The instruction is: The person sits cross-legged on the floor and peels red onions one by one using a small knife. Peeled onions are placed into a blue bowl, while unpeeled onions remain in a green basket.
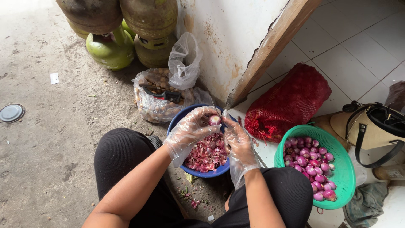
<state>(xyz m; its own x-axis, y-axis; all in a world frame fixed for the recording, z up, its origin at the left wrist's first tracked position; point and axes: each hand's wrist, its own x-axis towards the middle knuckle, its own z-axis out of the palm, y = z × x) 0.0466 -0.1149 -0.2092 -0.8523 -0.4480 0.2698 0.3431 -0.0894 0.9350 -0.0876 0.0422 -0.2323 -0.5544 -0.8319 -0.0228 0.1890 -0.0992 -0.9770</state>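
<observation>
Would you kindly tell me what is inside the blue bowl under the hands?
The blue bowl holds a heap of reddish-purple shallot skins. The gloved hands cover its upper part, so what lies there and beneath the skins cannot be seen.

Handbag (373, 128) cut off at right edge.

Home back-yard kitchen area: concrete floor (50, 139), green gas cylinders (110, 48), tiled doorstep (358, 50), red mesh sack (287, 103), basket of peeled shallots (346, 169).
</observation>
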